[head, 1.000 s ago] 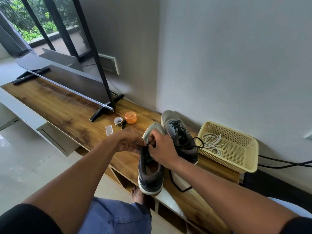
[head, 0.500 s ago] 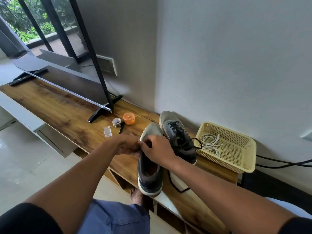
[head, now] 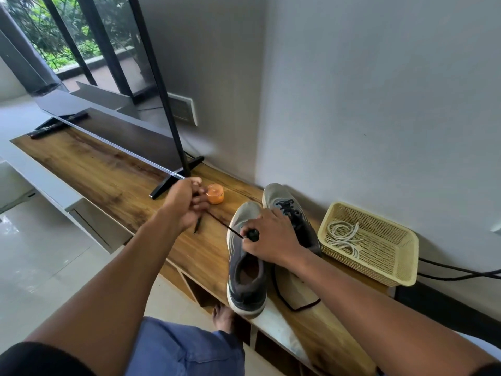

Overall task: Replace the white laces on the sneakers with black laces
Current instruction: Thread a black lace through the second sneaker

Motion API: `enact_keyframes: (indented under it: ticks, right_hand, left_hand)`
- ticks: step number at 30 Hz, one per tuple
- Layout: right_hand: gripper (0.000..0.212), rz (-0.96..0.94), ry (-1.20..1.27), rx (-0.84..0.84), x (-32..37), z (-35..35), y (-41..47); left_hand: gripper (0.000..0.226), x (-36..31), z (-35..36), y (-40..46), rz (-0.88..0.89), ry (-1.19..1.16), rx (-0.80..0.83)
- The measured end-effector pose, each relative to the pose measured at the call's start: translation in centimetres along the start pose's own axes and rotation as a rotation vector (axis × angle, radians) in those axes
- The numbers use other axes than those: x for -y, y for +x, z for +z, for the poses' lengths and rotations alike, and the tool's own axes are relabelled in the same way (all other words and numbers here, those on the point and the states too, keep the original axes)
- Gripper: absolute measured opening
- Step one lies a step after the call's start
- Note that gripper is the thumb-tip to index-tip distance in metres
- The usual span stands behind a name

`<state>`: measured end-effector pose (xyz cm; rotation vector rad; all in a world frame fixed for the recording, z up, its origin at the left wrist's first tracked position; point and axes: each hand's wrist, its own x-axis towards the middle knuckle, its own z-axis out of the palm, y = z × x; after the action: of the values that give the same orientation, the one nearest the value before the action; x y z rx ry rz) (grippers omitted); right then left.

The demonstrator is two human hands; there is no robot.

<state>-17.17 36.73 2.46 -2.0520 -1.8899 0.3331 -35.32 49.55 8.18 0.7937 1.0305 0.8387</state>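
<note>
Two grey sneakers stand side by side on the wooden cabinet top. The near sneaker points away from me, its heel at the front edge. The far sneaker carries black lacing. My left hand grips one end of a black lace, drawn taut to the left away from the near sneaker. My right hand rests on the near sneaker's top and pinches the lace at an eyelet. Another stretch of black lace loops on the wood under my right forearm. White laces lie coiled in the basket.
A cream plastic basket sits right of the sneakers against the wall. An orange round container stands behind my left hand. A television on a black foot fills the left of the cabinet. Black cables run off to the right.
My left hand has moved away from the near sneaker to the left, pulling the black lace out taut. My right hand has stayed on the sneaker's top.
</note>
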Motion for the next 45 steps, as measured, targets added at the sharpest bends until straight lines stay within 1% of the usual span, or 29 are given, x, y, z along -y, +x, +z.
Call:
enact_keyframes:
  ticks: [1,2,3,4,7,8,9,11,14,16,18,19,21,22,23,24,26,27,28,29,31,32,34,35,37,39,40,41,45]
  right_hand:
    - [0.027,-0.009,-0.005,-0.008,-0.2,0.1,-0.1]
    - [0.029,-0.021,-0.015,-0.013,-0.3,0.2,-0.2]
    - [0.032,-0.031,-0.024,-0.015,-0.4,0.2,-0.2]
    - [0.036,-0.035,-0.028,-0.011,-0.4,0.2,-0.2]
    - [0.055,-0.04,-0.061,0.024,-0.5,0.3,-0.1]
    - [0.058,-0.041,-0.072,0.03,-0.5,0.4,-0.1]
    - [0.06,-0.04,-0.076,0.033,-0.5,0.4,-0.1]
    - [0.063,-0.036,-0.078,0.052,-0.7,0.4,0.0]
    - [0.068,-0.024,-0.079,0.103,-0.9,0.2,0.3]
    - [0.069,-0.016,-0.066,0.143,-1.1,-0.1,0.5]
    - [0.071,-0.007,-0.051,0.191,-1.3,-0.6,0.7]
    - [0.071,0.001,-0.043,0.213,-1.4,-0.9,0.9]
    - [0.072,0.021,-0.032,0.237,-1.5,-1.2,1.0]
    - [0.073,0.022,-0.033,0.24,-1.5,-1.2,1.0]
    - [0.076,0.015,-0.033,0.233,-1.4,-1.2,1.0]
    - [0.082,0.005,-0.022,0.219,-1.3,-1.2,1.0]
    - [0.104,-0.01,0.047,0.192,-1.2,-1.5,0.9]
    - [0.114,-0.014,0.092,0.186,-1.3,-1.7,0.9]
    - [0.121,-0.017,0.133,0.188,-1.5,-1.9,0.9]
    - [0.127,-0.02,0.165,0.204,-1.7,-2.2,0.9]
    - [0.133,-0.026,0.196,0.27,-2.4,-3.0,0.9]
    - [0.135,-0.028,0.201,0.311,-2.8,-3.3,0.9]
    - [0.131,-0.026,0.208,0.368,-3.2,-4.1,0.9]
    - [0.123,-0.027,0.205,0.367,-3.3,-4.4,1.0]
    - [0.09,-0.067,0.154,0.308,-3.4,-5.1,1.3]
    - [0.057,-0.121,0.038,0.232,-3.5,-5.6,1.4]
    - [0.051,-0.131,-0.019,0.202,-3.5,-5.7,1.3]
    - [0.052,-0.126,-0.078,0.182,-3.4,-5.8,1.2]
    - [0.077,-0.13,-0.372,0.188,-2.3,-5.0,0.5]
  left_hand:
    - [0.034,-0.1,-0.6,0.3,0.093,0.218,-0.077]
    - [0.029,0.0,-1.2,0.4,0.183,0.535,-0.124]
    - [0.023,0.3,-1.5,0.4,0.248,0.82,-0.092]
    - [0.021,0.9,-1.5,0.2,0.249,1.016,0.016]
    - [0.026,2.3,-0.9,0.1,0.057,1.325,0.45]
    - [0.025,2.4,-0.7,0.0,0.026,1.41,0.53]
    - [0.026,2.4,-0.6,0.0,0.023,1.434,0.553]
    - [0.029,2.3,-0.6,0.0,0.078,1.312,0.505]
    - [0.032,1.4,-0.3,-0.6,0.208,0.928,0.28]
    - [0.036,0.3,-0.4,-0.8,0.213,0.434,0.148]
    - [0.039,-0.9,-1.3,-1.0,0.186,-0.128,0.143]
    - [0.039,-1.3,-1.9,-1.1,0.193,-0.319,0.145]
    - [0.036,-1.5,-2.8,-1.0,0.19,-0.505,0.136]
    - [0.035,-1.3,-3.1,-0.7,0.167,-0.492,0.107]
    - [0.036,-1.1,-3.3,-0.2,0.148,-0.37,0.054]
    - [0.037,-0.8,-3.5,0.2,0.144,-0.114,-0.024]
    - [0.032,0.2,-3.8,0.9,0.16,0.739,-0.169]
    - [0.036,0.9,-3.7,0.9,0.174,1.101,-0.167]
    - [0.048,1.5,-3.4,0.7,0.163,1.327,-0.127]
    - [0.061,2.0,-3.0,0.5,0.126,1.417,-0.09]
    - [0.078,2.7,-2.1,0.4,0.1,1.487,-0.051]
    - [0.074,2.8,-1.6,0.4,0.122,1.526,0.01]
    - [0.043,3.0,-0.8,0.7,0.164,1.507,0.238]
    - [0.029,3.1,-0.3,0.6,0.161,1.471,0.36]
    - [0.018,3.6,0.5,0.4,0.161,1.462,0.505]
    - [0.017,4.2,1.0,0.4,0.207,1.52,0.512]
    - [0.016,4.4,1.1,0.4,0.238,1.544,0.498]
    - [0.015,4.6,1.2,0.5,0.257,1.551,0.494]
    - [0.009,4.3,1.6,0.6,0.234,1.466,0.514]
